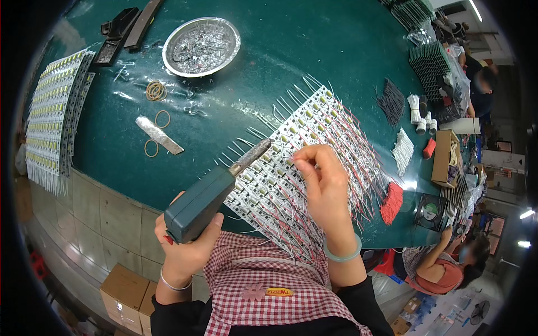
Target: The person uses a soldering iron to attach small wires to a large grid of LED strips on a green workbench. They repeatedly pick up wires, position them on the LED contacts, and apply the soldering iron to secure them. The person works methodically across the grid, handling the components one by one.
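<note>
Table (314, 50) bears board (283, 182), prob. light, stiff, fragile: take it by edges. Gun (199, 204), prob. heavier, is gripped in L hand (193, 246), tip over board. R hand (325, 182) pinches narrow at board, contents unclear. Wires (364, 168) prob. soft, bendy.

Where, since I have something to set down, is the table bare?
The widest bare patch of table lies between the metal bowl and the dark wires. A smaller one lies between the left stack of boards and the metal strip. Wired boards crowd the right hand; red wires and a box crowd the right side.
</note>
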